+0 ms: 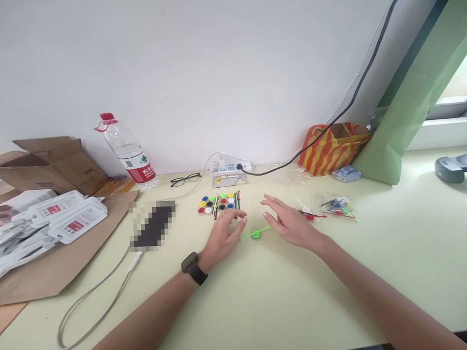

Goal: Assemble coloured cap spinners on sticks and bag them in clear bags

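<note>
A small green disc on a green stick lies on the pale green desk between my hands. My left hand, with a black watch on its wrist, hovers just left of it, fingers loosely spread and holding nothing. My right hand is flat and open just right of the disc, fingers stretched toward the wall. Behind my left hand sits a cluster of coloured discs and sticks. More sticks and a red disc lie by my right hand, next to a clear bag of parts.
A water bottle, glasses and a power strip line the wall. Cardboard and white packets fill the left. A striped bag, a green curtain and a grey device are at the right. A cable loops at the front left.
</note>
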The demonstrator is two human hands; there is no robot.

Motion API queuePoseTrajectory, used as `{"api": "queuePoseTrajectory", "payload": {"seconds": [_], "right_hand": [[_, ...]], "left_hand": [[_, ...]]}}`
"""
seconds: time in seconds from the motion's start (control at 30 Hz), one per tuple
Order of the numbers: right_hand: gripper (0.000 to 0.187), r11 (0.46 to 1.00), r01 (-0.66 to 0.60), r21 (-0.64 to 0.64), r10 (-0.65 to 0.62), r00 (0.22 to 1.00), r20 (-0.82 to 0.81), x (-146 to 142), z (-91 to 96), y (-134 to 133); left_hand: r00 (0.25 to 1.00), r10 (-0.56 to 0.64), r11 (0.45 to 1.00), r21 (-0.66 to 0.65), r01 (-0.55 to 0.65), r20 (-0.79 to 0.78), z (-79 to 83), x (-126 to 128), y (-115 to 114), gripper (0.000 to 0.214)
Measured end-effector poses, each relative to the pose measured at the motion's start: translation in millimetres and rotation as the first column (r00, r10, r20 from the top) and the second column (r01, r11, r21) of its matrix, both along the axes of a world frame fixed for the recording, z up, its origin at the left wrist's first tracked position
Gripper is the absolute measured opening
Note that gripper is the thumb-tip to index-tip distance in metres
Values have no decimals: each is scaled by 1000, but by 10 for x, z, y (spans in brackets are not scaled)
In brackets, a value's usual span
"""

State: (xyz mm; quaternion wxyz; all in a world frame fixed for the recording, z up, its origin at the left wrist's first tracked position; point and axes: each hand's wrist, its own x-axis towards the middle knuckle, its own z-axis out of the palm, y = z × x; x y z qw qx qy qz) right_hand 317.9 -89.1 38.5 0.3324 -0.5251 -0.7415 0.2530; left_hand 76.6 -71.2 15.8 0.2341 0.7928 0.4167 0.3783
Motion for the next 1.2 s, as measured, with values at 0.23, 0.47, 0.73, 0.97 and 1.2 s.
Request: {"api": "queuePoseTrajectory", "payload": {"seconds": [0.23,0.47,0.73,0.97,1.2], "right_hand": [[52,990,98,-98,-127,928,-351,8,20,76],[48,906,404,128,-377,906,-193,489,-21,338],[37,805,542,241,-592,756,280,705,-149,443],[49,864,440,247,-501,690,522,619,-106,264],[44,944,307,122,-304,662,685,579,-281,-208]], "left_hand": [[997,63,998,6,-63,55,-7,1,21,23],[981,113,993,-1,-115,157,12,-44,72,23],[939,162,987,-39,-157,304,-11,-99,133,23],[955,133,990,-68,-119,266,-47,-77,157,23],[962,129,991,-66,-116,240,-69,-76,169,24]]}}
